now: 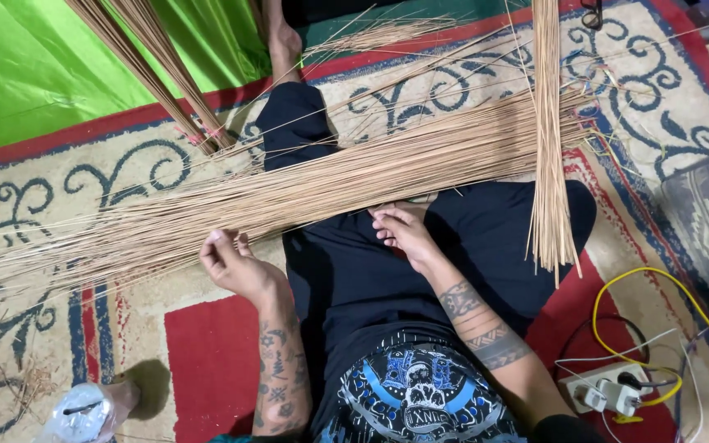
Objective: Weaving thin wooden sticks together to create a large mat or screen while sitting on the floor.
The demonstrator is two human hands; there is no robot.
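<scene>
Seated on a patterned carpet (108, 328), I work a long bundle of thin tan sticks (289, 193) that lies across my lap, running from the lower left of the view up to the right. My left hand (235, 264) sits at the near edge of the bundle, fingers curled in against the sticks; from this angle I cannot tell whether they are pinching any strands or only resting on them. My right hand (404, 230) lies just beside it on my dark trousers (469, 246), fingers bent together and touching the underside of the same bundle, again with the grip itself hidden.

A second sheaf of sticks (550, 148) hangs upright at the right, its lower tips fanned out above my thigh. Another bundle (153, 74) slants in from the top left, bound with a pinkish tie near its end. A bare foot (285, 45) rests at the top edge beside a green sheet (59, 66). At the lower right a white power strip (605, 392) lies on the carpet with a yellow cable (650, 279) looping from it.
</scene>
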